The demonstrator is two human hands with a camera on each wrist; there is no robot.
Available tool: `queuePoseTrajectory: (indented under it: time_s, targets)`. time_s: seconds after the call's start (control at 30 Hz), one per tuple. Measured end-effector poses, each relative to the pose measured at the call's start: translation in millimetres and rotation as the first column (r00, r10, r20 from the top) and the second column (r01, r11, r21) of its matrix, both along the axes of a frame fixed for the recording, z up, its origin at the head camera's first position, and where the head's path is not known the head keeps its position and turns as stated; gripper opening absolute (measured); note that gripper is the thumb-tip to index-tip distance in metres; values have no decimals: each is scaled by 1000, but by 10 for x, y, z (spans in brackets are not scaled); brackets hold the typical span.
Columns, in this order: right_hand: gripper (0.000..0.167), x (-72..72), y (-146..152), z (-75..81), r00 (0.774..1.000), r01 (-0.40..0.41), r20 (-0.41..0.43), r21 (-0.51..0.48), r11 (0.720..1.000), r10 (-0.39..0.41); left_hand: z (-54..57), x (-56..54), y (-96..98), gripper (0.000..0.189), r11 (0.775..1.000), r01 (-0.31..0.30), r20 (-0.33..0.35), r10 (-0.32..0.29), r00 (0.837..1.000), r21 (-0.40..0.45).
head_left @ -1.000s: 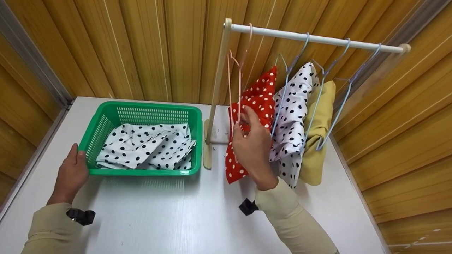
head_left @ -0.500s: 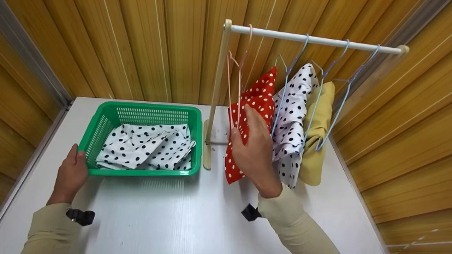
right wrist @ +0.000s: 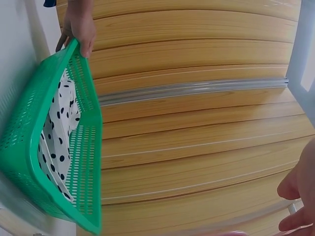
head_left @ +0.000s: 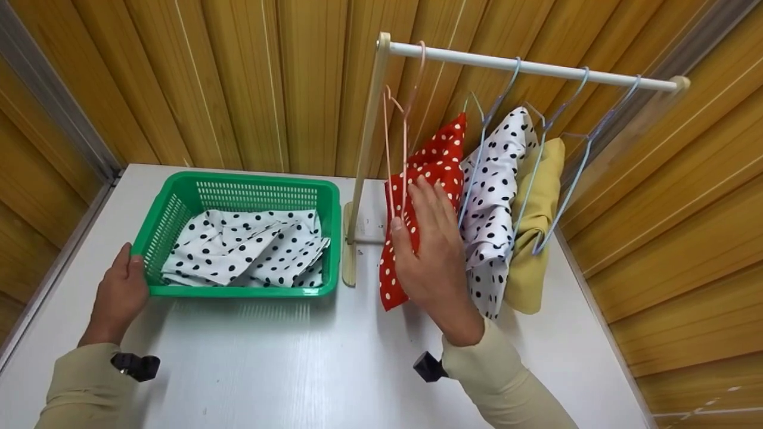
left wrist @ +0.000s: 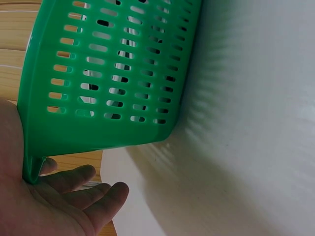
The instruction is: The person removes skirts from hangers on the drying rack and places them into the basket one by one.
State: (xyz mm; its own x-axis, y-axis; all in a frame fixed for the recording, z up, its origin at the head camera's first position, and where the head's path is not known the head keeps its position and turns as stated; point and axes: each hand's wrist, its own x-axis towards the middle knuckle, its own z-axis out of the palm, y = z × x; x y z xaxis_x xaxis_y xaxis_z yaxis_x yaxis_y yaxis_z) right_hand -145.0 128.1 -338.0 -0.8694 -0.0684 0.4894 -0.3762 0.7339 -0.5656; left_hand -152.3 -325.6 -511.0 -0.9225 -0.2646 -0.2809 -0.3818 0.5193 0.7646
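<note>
My left hand (head_left: 119, 295) holds the near left corner of a green plastic basket (head_left: 238, 291), thumb on the rim and the other fingers outside, as the left wrist view shows. A crumpled white cloth with black dots (head_left: 238, 250) lies in the basket. My right hand (head_left: 432, 256) is raised with its fingers extended, right beside a pink hanger (head_left: 405, 143) on the rack. Behind that hand and hanger hangs a red cloth with white dots (head_left: 438, 155), partly covered by the fingers. In the right wrist view only part of the right hand (right wrist: 301, 191) shows.
A rack with a white rod (head_left: 477, 58) and a wooden upright (head_left: 368, 131) stands right of the basket. Farther along hang a white dotted cloth (head_left: 495, 190) and a yellow cloth (head_left: 536, 274), with blue hangers (head_left: 533, 190). Wood-look walls (head_left: 238, 83) bound the white table (head_left: 256, 369).
My right hand's fingers have straightened from a bent pose at the pink hanger, and the hand has shifted slightly right and down. The left hand and basket have stayed in place.
</note>
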Motion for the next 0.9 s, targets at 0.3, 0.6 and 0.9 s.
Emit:
queuePoseTrajectory:
  time_s: [0.3,0.6,0.9]
  targets:
    - [52,19,75,1,998,17,-69,45,999,-14,-36,-3,-13,70,1000,1,-17,-1,1000,7]
    - [54,29,160,23,998,42,-56,45,998,-39,-35,3,-14,71,1000,-6,-16,7,1000,24]
    - [54,-5,284,2,996,75,-51,25,997,-74,-9,8,-8,70,1000,2,-14,-2,1000,29]
